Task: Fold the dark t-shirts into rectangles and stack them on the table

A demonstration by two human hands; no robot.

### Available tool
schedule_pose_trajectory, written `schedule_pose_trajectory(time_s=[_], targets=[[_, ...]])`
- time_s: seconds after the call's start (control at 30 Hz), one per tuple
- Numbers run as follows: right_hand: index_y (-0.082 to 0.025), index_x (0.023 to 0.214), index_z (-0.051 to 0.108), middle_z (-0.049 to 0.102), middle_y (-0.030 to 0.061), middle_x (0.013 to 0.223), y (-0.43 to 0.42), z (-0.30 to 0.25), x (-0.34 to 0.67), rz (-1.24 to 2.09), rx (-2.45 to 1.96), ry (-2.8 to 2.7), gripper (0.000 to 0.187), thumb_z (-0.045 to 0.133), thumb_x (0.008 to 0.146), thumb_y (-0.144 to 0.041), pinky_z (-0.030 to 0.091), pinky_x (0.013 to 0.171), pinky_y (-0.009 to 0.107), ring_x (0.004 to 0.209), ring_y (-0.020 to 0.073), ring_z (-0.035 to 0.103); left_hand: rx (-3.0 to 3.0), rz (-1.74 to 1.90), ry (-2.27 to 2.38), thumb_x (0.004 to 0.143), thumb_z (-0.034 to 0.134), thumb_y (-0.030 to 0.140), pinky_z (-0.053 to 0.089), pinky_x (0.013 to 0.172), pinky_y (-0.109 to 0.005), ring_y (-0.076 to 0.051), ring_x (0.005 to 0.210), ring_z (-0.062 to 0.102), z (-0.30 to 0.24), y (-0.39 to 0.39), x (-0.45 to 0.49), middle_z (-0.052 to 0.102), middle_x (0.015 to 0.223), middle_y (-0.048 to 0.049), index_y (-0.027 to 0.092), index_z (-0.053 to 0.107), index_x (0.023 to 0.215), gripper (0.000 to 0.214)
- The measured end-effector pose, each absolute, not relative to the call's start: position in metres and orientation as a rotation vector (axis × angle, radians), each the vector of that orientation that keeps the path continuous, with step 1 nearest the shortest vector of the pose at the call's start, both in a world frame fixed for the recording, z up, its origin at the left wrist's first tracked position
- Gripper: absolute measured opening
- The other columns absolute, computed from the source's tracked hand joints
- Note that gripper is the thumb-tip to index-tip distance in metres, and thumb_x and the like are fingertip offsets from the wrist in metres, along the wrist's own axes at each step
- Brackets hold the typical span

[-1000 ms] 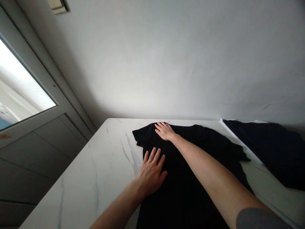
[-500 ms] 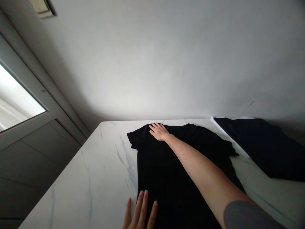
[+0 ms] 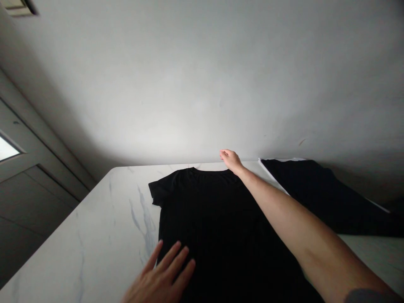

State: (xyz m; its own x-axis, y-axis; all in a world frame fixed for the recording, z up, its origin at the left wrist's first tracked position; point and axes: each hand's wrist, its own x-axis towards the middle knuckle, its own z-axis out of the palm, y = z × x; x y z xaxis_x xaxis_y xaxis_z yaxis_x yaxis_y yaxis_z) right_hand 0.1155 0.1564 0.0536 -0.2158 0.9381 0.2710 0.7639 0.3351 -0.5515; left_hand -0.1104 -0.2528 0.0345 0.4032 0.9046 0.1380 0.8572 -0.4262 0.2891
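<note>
A black short-sleeved T-shirt lies spread out on the white marbled table, its collar towards the wall. Over the shirt's lower left edge is my left hand, palm down with the fingers spread and nothing in them. My right hand is near the right end of the collar, at the table's far edge. Its fingers are curled together, and no cloth shows in them. My right forearm hides the shirt's right sleeve and part of its right side.
A dark folded cloth with a white edge lies on the table to the right, against the wall. The pale wall rises behind the table. At the left is a grey panelled door with a glass pane.
My right hand has lifted from the left shoulder and moved right along the collar, its fingers curling. My left hand has come further into view over the shirt. The camera view has shifted right.
</note>
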Motion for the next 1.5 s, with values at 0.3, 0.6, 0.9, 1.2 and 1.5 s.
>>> schedule_pose_trajectory(time_s=[0.3, 0.6, 0.9, 1.2, 1.5], targets=[[-0.018, 0.122, 0.071, 0.072, 0.0142, 0.125, 0.157, 0.026, 0.216, 0.177, -1.809, -2.081, 0.037, 0.061, 0.094, -0.039, 0.049, 0.096, 0.033, 0.116, 0.0275, 0.067, 2.459, 0.256, 1.865, 0.106, 0.036, 0.036, 0.028, 0.122, -0.055, -0.032, 0.153, 0.029, 0.049, 0.01, -0.035, 0.041, 0.161, -0.0164, 0.011, 0.052, 0.145, 0.049], [-0.024, 0.101, 0.074, 0.077, 0.0075, 0.105, 0.174, 0.011, 0.173, 0.236, -1.653, -2.412, 0.032, 0.077, 0.082, -0.049, 0.047, 0.082, 0.03, 0.101, 0.0248, 0.069, 2.275, 0.285, 2.124, 0.104, 0.035, 0.049, 0.024, 0.122, -0.061, -0.036, 0.154, 0.024, -0.001, 0.034, -0.028, 0.038, 0.163, -0.0134, 0.016, 0.046, 0.153, 0.06], [-0.025, 0.087, 0.07, 0.074, 0.0022, 0.087, 0.183, -0.004, 0.189, 0.109, -1.463, -2.358, 0.015, 0.068, 0.091, -0.039, 0.041, 0.071, 0.028, 0.082, 0.0195, 0.065, 2.256, 0.298, 2.126, 0.103, 0.033, 0.055, 0.021, 0.123, -0.06, -0.039, 0.153, 0.025, -0.004, 0.034, -0.031, 0.034, 0.165, -0.0119, 0.021, 0.043, 0.156, 0.064], [-0.019, 0.094, 0.075, 0.075, 0.0064, 0.085, 0.169, 0.028, 0.252, 0.166, -1.685, -2.13, 0.03, 0.052, 0.098, -0.039, 0.039, 0.066, 0.026, 0.076, 0.018, 0.065, 2.244, 0.246, 2.119, 0.102, 0.032, 0.057, 0.018, 0.123, -0.059, -0.039, 0.155, 0.02, -0.006, 0.036, -0.03, 0.029, 0.167, -0.0112, 0.022, 0.039, 0.158, 0.066], [-0.02, 0.096, 0.078, 0.078, 0.011, 0.095, 0.091, 0.03, 0.323, 0.04, -2.011, -2.011, 0.034, 0.05, 0.099, -0.04, 0.039, 0.065, 0.028, 0.083, 0.022, 0.07, 2.358, 0.313, 2.056, 0.104, 0.034, 0.036, 0.022, 0.118, -0.069, -0.037, 0.153, 0.026, 0.028, 0.051, 0.008, 0.037, 0.163, -0.0132, 0.018, 0.047, 0.15, 0.052]])
